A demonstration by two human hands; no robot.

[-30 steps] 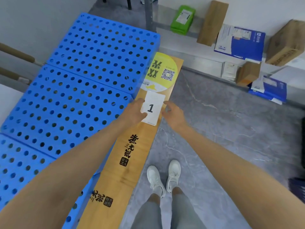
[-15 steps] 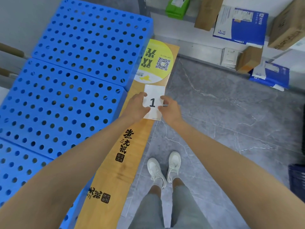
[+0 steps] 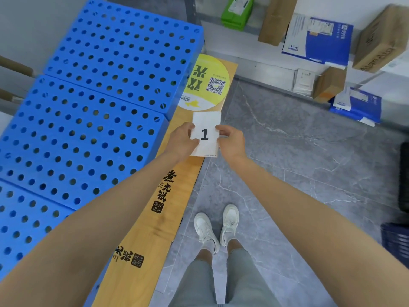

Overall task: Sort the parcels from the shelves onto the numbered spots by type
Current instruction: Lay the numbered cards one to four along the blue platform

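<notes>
Nearby, blue crates (image 3: 88, 107), shelved parcels (image 3: 318, 38)

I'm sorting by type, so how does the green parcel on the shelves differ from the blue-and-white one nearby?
The green parcel is bright green all over; the blue-and-white parcel is blue with a big white panel. The green parcel looks smaller and boxier, the blue-and-white parcel wider and flatter. Both carry a pale printed label.

Glossy wooden board (image 3: 141, 235), perforated plastic panels (image 3: 93, 85)
</notes>
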